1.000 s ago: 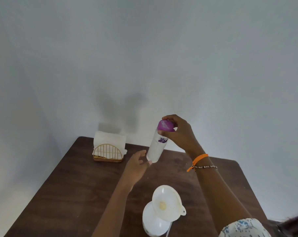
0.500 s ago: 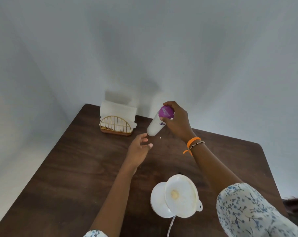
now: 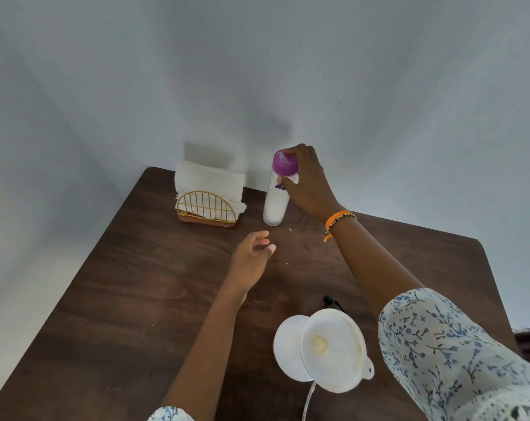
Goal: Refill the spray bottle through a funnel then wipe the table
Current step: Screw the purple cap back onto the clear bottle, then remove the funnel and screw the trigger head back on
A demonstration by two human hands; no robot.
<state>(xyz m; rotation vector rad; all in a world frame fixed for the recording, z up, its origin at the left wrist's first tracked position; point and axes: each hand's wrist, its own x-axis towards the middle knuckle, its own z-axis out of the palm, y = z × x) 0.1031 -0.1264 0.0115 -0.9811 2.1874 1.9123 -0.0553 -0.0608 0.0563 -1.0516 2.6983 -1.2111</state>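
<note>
I am looking down at a dark brown wooden table point(image 3: 130, 299) pushed up against a plain pale grey wall point(image 3: 288, 71), with a few tiny white specks scattered on the wood between my hands. At the far edge stands a gold wire napkin holder point(image 3: 207, 208) on a brown base, filled with white paper napkins point(image 3: 209, 181) that rise above its arch. Just to the right of it stands a tall white refill bottle point(image 3: 275, 205) with a purple cap point(image 3: 284, 163), its base on the table near the wall; I cannot see what is inside it. My right hand point(image 3: 307, 183) grips it at the top, fingers curled round the cap and neck, an orange band and a beaded bracelet on that wrist. My left hand point(image 3: 251, 259) hangs above the wood in front of that bottle, empty, its fingers loosely curled and slightly apart, touching nothing. Close to me, near the front edge, sits the white spray bottle point(image 3: 288, 347), and a white funnel point(image 3: 333, 350) is seated in its mouth, its wide bowl tilted towards me with a yellowish patch at the centre. My floral sleeve covers the right corner.
</note>
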